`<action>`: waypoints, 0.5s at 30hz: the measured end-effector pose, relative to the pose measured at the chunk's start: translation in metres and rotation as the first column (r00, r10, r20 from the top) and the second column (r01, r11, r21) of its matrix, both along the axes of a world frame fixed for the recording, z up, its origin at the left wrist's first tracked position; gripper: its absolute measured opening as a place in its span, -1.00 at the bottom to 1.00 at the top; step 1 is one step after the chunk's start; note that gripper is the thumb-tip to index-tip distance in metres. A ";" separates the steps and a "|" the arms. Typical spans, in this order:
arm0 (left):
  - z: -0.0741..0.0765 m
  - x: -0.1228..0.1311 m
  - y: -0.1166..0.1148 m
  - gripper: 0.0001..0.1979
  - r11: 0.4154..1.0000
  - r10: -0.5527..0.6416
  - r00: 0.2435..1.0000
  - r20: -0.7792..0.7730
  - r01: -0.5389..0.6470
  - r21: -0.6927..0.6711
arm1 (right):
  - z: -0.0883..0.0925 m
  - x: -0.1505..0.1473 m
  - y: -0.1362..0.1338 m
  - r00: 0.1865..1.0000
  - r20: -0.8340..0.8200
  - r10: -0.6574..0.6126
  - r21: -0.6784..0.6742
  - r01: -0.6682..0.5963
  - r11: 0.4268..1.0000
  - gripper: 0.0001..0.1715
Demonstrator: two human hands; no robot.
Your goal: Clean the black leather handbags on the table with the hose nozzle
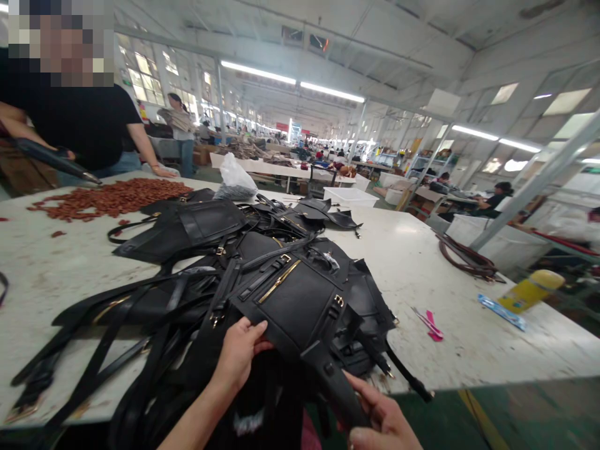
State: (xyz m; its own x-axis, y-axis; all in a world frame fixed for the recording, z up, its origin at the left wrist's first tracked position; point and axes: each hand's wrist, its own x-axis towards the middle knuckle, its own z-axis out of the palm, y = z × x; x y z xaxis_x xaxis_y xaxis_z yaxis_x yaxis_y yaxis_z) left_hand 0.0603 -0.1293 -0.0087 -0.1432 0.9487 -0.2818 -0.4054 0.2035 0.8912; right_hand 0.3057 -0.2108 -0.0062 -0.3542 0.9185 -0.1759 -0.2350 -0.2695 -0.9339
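Left hand (238,353): thumb and fingers pinching near edge of black bag (300,303) with gold zipper and buckles. Bag lies on near side of heap of similar black pieces (213,225), on pale surface (434,265). Right hand (382,412): fingers curled around dark elongated object (334,382), exact kind unclear. To right, pink-handled tool (435,330) and yellow container (532,291). Far left, brown pieces (126,195) spread before co-worker in black T-shirt (89,125).
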 end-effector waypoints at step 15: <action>-0.010 -0.006 -0.007 -0.69 0.995 0.090 0.996 -0.007 -0.091 -0.029 | 0.076 -0.073 0.065 0.950 0.137 0.279 -0.003 -0.281 0.960 -0.26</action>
State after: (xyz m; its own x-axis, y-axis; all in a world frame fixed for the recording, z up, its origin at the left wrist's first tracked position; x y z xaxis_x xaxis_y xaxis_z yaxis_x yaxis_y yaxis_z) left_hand 0.0545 -0.1367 -0.0190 -0.2298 0.9231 -0.3085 -0.4182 0.1925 0.8877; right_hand 0.2324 -0.1461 0.0702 -0.5718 0.7888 -0.2255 -0.0238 -0.2907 -0.9565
